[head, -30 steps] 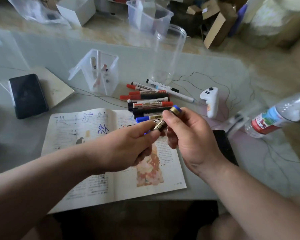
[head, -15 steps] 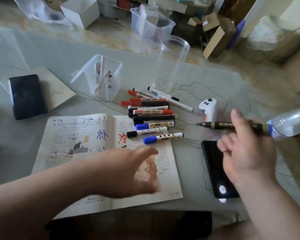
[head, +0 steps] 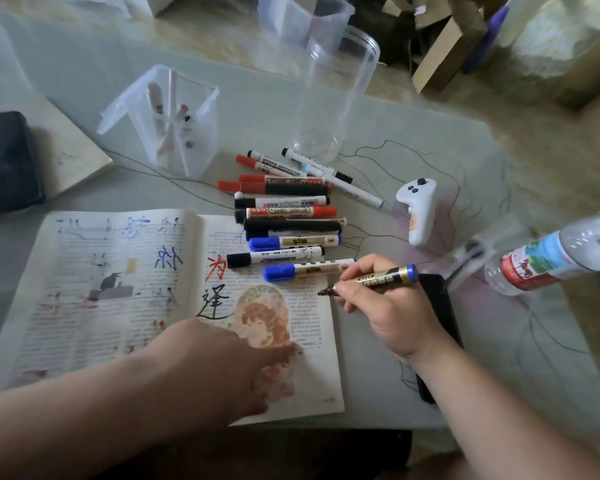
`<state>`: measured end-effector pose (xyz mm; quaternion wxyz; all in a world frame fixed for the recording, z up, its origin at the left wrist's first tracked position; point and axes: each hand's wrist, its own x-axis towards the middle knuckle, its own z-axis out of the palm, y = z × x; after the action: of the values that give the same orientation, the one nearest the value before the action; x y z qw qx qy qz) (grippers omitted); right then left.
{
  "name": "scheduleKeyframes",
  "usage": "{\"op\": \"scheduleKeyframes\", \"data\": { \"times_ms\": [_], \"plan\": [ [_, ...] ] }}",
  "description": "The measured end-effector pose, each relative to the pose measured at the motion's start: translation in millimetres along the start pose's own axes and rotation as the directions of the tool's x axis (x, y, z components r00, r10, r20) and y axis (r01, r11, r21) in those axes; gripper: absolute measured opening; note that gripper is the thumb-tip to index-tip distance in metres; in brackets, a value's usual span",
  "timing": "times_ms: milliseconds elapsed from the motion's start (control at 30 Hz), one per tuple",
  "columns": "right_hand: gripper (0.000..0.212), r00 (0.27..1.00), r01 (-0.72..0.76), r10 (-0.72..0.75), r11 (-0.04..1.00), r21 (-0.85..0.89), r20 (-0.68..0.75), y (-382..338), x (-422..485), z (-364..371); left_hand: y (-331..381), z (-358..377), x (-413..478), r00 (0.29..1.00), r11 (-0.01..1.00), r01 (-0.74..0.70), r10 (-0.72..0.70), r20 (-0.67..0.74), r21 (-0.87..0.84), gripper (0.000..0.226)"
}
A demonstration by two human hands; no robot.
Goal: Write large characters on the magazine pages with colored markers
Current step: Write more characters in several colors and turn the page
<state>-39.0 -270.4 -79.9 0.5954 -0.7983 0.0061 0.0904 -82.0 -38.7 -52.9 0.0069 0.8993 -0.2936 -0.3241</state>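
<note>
An open magazine [head: 94, 306] lies flat on the table, with large blue, red and black characters written on its pages. My left hand [head: 229, 362] rests flat on the lower part of the right page, fingers spread over a brownish picture. My right hand [head: 388, 306] grips an uncapped gold-and-black marker [head: 374, 279] with a blue end. Its dark tip hangs just over the right page's outer edge. A pile of red, black and blue markers [head: 288, 216] lies across the page's top right corner.
A clear box with pens [head: 174, 123] and an empty clear jar [head: 333, 95] stand behind the pile. A white controller [head: 418, 209], a water bottle [head: 561, 254] and a black phone [head: 440, 327] sit to the right. A dark tablet [head: 4, 161] lies at far left.
My hands separated after holding the marker together. The right hand swung out right with the uncapped marker, then came back down to the right page. The left hand settled flat on the page.
</note>
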Motion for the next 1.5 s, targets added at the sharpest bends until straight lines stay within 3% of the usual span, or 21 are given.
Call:
{"op": "scheduleKeyframes", "data": {
  "times_ms": [133,333,567,700,800,933,1500],
  "plan": [
    [0.006,0.998,-0.019,0.009,0.987,0.159,0.064,0.6,15.1,6.3,-1.6,7.5,1.9,1.0,0.976,-0.009,0.014,0.021,-0.216,0.052],
    [0.009,0.998,0.002,-0.014,0.974,0.227,0.053,-4.9,34.0,11.7,-3.8,8.4,7.8,1.0,0.98,-0.024,0.023,-0.003,-0.196,0.058],
    [0.018,0.993,-0.08,0.066,0.984,0.158,0.093,3.0,21.9,2.5,-6.9,-0.5,1.2,0.996,0.971,-0.084,0.084,-0.007,-0.224,0.051],
    [0.009,0.998,-0.014,0.016,0.999,-0.033,0.055,11.7,13.3,2.2,-5.7,3.1,-1.5,0.996,0.972,-0.093,0.089,-0.027,-0.218,0.054],
    [0.019,1.0,-0.015,0.014,0.999,-0.03,-0.014,19.7,8.2,5.4,-2.7,7.2,-3.4,0.996,0.975,-0.084,0.073,-0.06,-0.205,0.059],
    [0.011,0.999,0.018,-0.019,0.999,-0.03,-0.032,18.8,3.1,11.7,-1.0,8.4,1.5,0.999,0.992,-0.035,0.033,-0.019,-0.12,0.074],
    [0.008,0.999,0.027,-0.031,0.981,-0.191,-0.022,14.4,7.7,12.6,-4.1,1.6,3.8,0.998,0.993,0.019,-0.025,-0.054,-0.116,0.077]
  ]
}}
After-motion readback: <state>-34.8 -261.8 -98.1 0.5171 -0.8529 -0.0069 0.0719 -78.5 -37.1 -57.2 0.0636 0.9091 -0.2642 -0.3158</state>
